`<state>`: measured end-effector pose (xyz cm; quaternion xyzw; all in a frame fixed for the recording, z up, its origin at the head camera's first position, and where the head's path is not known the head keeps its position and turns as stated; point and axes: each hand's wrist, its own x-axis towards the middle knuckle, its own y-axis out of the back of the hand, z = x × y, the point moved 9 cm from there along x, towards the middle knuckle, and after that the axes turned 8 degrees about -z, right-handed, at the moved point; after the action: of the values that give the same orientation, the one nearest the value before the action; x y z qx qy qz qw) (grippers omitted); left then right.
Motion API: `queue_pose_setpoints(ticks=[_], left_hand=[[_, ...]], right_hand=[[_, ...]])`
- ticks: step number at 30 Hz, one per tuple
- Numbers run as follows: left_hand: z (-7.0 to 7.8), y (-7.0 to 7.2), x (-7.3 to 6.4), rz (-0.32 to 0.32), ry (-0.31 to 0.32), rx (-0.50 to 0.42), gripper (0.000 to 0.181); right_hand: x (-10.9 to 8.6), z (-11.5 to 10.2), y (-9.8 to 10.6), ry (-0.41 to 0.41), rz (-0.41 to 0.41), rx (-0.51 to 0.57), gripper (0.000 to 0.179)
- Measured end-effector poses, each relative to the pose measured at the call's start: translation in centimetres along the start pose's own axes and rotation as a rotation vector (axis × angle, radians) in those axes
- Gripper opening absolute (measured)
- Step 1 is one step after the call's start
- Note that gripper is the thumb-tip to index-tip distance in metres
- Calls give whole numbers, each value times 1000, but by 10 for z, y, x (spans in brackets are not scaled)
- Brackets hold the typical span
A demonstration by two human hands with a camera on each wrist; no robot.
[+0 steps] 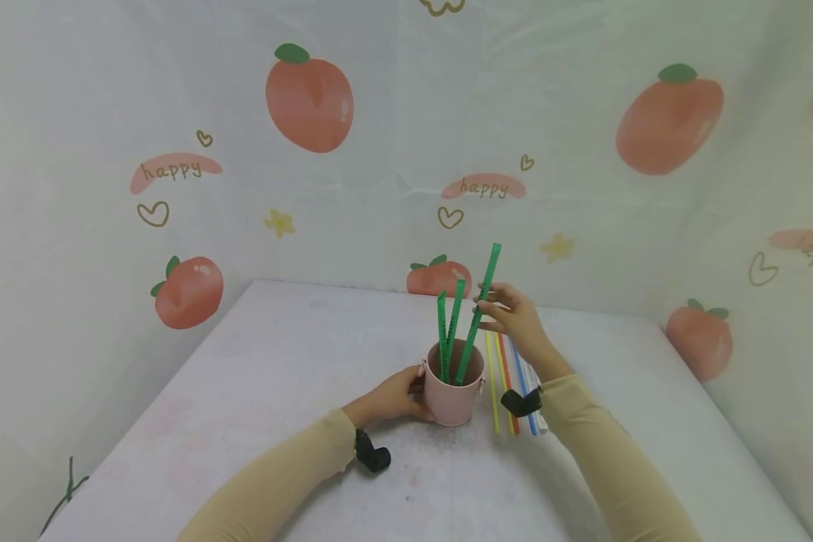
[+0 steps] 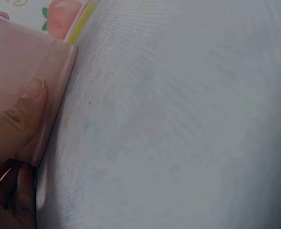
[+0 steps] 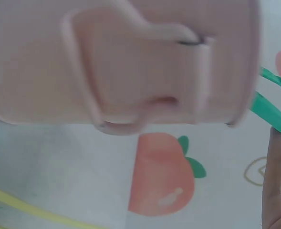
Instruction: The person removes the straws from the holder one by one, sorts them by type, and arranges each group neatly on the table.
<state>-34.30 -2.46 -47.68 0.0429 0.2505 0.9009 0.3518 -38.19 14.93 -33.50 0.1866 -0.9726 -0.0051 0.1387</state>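
Plainly, the pink bucket (image 1: 449,406) stands upright on the pale desk (image 1: 298,339); directions below take it as the centre of the dial in the head view, twelve being toward the back. The left hand (image 1: 394,395), at nine o'clock, has its grip closed about the bucket's side; the left wrist view shows the thumb pressed on the pink wall. The right hand (image 1: 520,320), between one and two o'clock, is raised above the rim, its grip pinching a green straw (image 1: 482,301). That straw leans toward one o'clock with its lower end inside the bucket; whether it touches the bottom cannot be told. Two more green straws (image 1: 443,324) stand in the bucket on the nine o'clock side of the held one, the first nearly upright, the second tilted slightly toward one. At three o'clock, just beside the bucket, yellow strips (image 1: 493,391), a red strip (image 1: 509,380) and a blue strip (image 1: 519,369) lie side by side on the desk. The handle (image 3: 78,67), blurred in the right wrist view, lies against the bucket's wall. Black devices (image 1: 373,453) are worn at both wrists, next to beige sleeves (image 1: 264,482).
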Motion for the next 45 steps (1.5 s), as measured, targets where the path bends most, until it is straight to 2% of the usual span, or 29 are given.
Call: queue_pose_setpoints(ticks=[13,24,38,45], left_hand=[[2,0,-1,-5,-28,0,86],[0,-1,-1,-18,-14,-39,86],[0,-1,0,-27,-26,-36,84],[3,-2,-1,-32,-49,-21,85]], right_hand=[[6,-30,16,44,32,-12,28],[9,-49,36,73,66,32,28],[-4,-47,67,69,97,74,32],[-14,-41,78,48,97,46,32]])
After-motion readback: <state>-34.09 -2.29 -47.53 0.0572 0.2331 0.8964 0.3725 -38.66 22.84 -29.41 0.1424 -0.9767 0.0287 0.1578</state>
